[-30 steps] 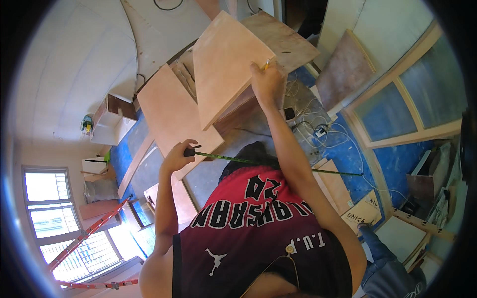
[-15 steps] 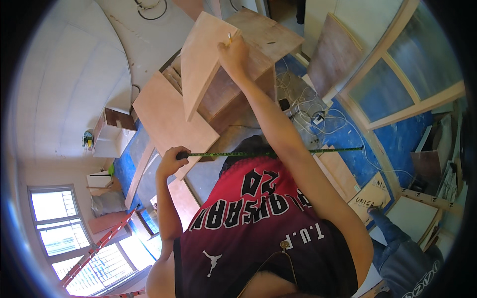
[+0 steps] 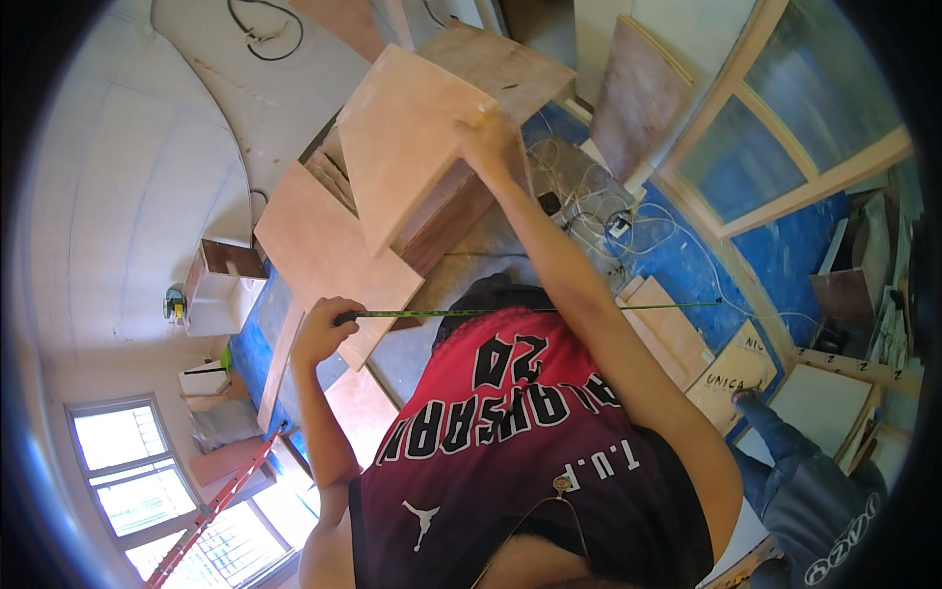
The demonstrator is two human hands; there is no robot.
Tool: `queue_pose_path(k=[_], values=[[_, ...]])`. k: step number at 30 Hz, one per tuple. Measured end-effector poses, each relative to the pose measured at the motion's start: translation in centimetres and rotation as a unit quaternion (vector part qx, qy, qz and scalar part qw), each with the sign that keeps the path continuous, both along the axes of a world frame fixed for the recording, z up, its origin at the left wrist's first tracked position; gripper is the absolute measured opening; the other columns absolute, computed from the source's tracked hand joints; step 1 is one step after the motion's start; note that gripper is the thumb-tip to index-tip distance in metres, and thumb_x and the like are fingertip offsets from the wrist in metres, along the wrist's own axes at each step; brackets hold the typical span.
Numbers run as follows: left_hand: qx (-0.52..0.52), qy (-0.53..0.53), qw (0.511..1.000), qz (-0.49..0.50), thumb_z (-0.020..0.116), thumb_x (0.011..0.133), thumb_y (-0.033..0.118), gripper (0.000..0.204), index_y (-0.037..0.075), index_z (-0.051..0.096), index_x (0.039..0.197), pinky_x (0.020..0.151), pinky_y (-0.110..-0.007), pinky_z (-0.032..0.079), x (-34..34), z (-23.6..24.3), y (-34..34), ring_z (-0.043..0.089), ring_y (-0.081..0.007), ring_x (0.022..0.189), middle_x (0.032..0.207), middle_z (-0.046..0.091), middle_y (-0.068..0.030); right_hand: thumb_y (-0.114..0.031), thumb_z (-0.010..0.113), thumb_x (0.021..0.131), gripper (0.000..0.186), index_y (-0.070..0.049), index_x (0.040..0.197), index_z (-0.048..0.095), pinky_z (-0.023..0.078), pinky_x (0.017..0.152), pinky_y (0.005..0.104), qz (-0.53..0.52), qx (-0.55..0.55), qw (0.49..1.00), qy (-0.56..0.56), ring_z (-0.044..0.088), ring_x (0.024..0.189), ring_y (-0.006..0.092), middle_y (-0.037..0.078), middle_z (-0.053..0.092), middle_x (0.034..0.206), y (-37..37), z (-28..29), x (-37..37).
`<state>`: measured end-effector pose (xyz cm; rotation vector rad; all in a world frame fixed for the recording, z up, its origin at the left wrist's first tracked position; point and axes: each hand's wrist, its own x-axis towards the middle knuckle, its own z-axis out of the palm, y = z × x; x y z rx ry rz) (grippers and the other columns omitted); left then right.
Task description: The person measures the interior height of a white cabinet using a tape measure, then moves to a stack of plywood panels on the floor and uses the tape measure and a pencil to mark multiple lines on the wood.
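Note:
A tape measure (image 3: 347,317) is gripped in my left hand (image 3: 320,332), its fingers closed round the dark case. Its narrow green blade (image 3: 402,313) runs out to the right, passing in front of my waist and behind my right forearm. Farther off, my right hand (image 3: 489,145) is at the right edge of a pale plywood panel (image 3: 407,128). That hand is motion-blurred; a yellowish smear at its fingers matches the pencil seen in it earlier. The panel rests over a brown wooden box (image 3: 446,211), and another pale plywood sheet (image 3: 319,245) lies lower, beside my left hand.
White cables (image 3: 594,211) tangle on the blue-covered floor at right, near a wood-framed panel (image 3: 775,128). A person in a dark sleeve (image 3: 775,432) works at the lower right beside a marked board (image 3: 731,383). A red ladder (image 3: 221,501) stands by the windows at left.
My right hand has moved nearer and slightly right along the panel's edge. The panel appears turned, showing more of its face. The tape blade stays extended, now seen more edge-on.

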<state>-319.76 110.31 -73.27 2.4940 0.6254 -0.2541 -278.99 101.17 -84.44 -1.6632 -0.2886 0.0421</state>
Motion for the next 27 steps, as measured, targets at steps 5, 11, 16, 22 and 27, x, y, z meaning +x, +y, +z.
queue_pose_path(k=[5, 11, 16, 22, 27], values=[[0.081, 0.077, 0.990, -0.089, 0.081, 0.080, 0.029, 0.033, 0.009, 0.069, 0.103, 0.086, -0.045, 0.050, 8.9, 4.4, 0.3, 0.063, -0.0342, 0.093, 0.093, 0.071, -0.0113, -0.018, 0.085, 0.079, 0.033, 0.000, 0.103, 0.072, 0.055, 0.061, 0.0356, -0.040, -0.058, 0.984, 0.166, 0.074, 0.075, 0.0226, 0.011, 0.075, 0.088, -5.4, -15.5, 5.7], [0.100, 0.150, 0.963, -0.199, 0.081, 0.085, 0.035, 0.035, 0.007, 0.070, 0.102, 0.079, -0.048, 0.051, 18.4, 1.3, 8.7, 0.064, -0.0374, 0.088, 0.089, 0.071, -0.0168, -0.014, 0.082, 0.086, 0.020, -0.003, 0.098, 0.069, 0.033, 0.039, 0.0294, 0.052, -0.048, 0.910, 0.408, 0.049, 0.046, 0.0097, 0.002, 0.060, 0.068, -6.7, -22.4, 5.9], [0.012, 0.142, 0.962, -0.233, 0.078, 0.089, 0.032, 0.032, 0.006, 0.073, 0.108, 0.064, -0.039, 0.046, 32.7, -3.3, 15.0, 0.058, -0.0249, 0.065, 0.077, 0.065, -0.0113, -0.012, 0.083, 0.087, 0.027, -0.001, 0.103, 0.064, 0.029, 0.037, 0.0331, 0.065, 0.046, 0.901, 0.426, 0.045, 0.046, 0.0095, 0.004, 0.058, 0.071, -10.4, -27.8, 8.0], [-0.069, 0.255, 0.941, -0.213, 0.076, 0.095, 0.030, 0.028, 0.006, 0.074, 0.108, 0.054, -0.030, 0.037, 44.2, -12.6, 25.6, 0.047, -0.0095, 0.061, 0.071, 0.056, 0.0030, -0.027, 0.075, 0.093, 0.036, -0.007, 0.121, 0.066, 0.042, 0.048, 0.0385, 0.196, -0.109, 0.923, 0.313, 0.056, 0.055, 0.0201, 0.009, 0.066, 0.083, -13.6, -28.2, 9.3], [-0.121, 0.295, 0.925, -0.208, 0.075, 0.096, 0.028, 0.027, 0.004, 0.074, 0.108, 0.056, -0.028, 0.036, 48.6, -15.1, 34.2, 0.045, -0.0076, 0.064, 0.072, 0.054, 0.0035, -0.039, 0.060, 0.102, 0.032, -0.016, 0.117, 0.076, 0.056, 0.083, 0.0453, -0.075, -0.326, 0.942, 0.016, 0.072, 0.096, 0.0372, 0.016, 0.075, 0.111, -21.8, -18.1, 12.6]])
